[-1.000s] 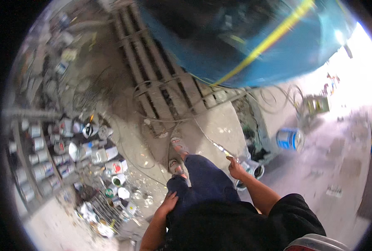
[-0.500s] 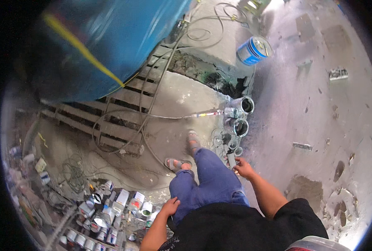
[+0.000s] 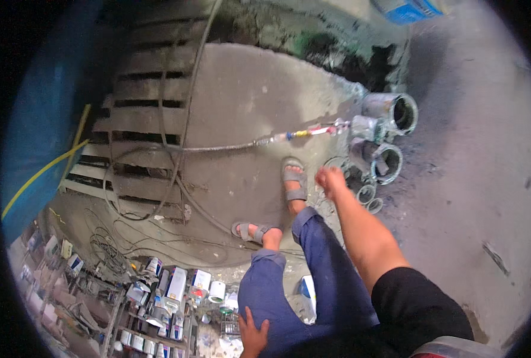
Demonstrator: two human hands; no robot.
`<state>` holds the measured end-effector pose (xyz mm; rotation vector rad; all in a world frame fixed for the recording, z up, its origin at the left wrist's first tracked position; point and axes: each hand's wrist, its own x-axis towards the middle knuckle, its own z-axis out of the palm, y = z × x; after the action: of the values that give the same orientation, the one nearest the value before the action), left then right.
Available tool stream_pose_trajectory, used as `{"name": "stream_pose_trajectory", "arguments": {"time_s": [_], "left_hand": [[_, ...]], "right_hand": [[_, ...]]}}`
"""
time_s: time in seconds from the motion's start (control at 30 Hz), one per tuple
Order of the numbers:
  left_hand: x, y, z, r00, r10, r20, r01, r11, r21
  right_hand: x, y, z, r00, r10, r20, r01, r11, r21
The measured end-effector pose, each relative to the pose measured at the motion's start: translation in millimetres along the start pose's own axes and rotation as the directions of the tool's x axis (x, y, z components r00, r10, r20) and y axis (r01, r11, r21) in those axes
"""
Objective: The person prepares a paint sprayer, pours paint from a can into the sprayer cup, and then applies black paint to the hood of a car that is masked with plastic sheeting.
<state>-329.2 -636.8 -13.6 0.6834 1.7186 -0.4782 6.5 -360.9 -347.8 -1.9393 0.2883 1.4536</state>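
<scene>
My right hand (image 3: 330,179) reaches down toward a cluster of grey, paint-caked cans (image 3: 380,156) on the concrete floor, fingers curled, holding nothing that I can see. A spray gun (image 3: 328,128) on a long hose (image 3: 217,146) lies just beyond it, pointing at the cans. My left hand (image 3: 252,334) rests flat on my left thigh over blue trousers. My sandalled feet (image 3: 294,182) stand on the floor, right foot ahead.
A wooden pallet (image 3: 152,119) lies ahead on the left beside a blue drum (image 3: 44,137). Tangled cables (image 3: 107,244) and shelves of paint tins (image 3: 164,286) fill the lower left. A blue-and-white can (image 3: 405,9) stands at the top.
The view has swung left and closer to the floor. My right hand has stretched forward toward the grey cans; my left hand stays on my thigh.
</scene>
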Motion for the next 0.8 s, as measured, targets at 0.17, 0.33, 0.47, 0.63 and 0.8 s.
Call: {"name": "stream_pose_trajectory", "arguments": {"time_s": [0.17, 0.33, 0.47, 0.63, 0.8], "left_hand": [[18, 30, 12, 0.995, -0.068, -0.08, 0.071, 0.997, 0.034], [9, 33, 28, 0.98, -0.2, -0.026, 0.2, 0.979, 0.04], [11, 40, 30, 0.984, -0.177, -0.013, 0.177, 0.982, 0.058], [10, 50, 29, 0.971, -0.238, 0.0, 0.237, 0.971, 0.033], [12, 27, 42, 0.985, -0.117, -0.124, 0.124, 0.991, 0.053]], "right_hand": [[146, -19, 49, 0.986, 0.02, -0.165, 0.003, 0.99, 0.142], [173, -26, 88, 0.941, 0.034, -0.338, 0.061, 0.962, 0.267], [193, -28, 85, 0.906, 0.026, -0.423, 0.183, 0.877, 0.444], [201, -30, 91, 0.847, 0.053, -0.528, 0.207, 0.884, 0.42], [213, -25, 91, 0.914, 0.052, -0.402, 0.181, 0.834, 0.521]]}}
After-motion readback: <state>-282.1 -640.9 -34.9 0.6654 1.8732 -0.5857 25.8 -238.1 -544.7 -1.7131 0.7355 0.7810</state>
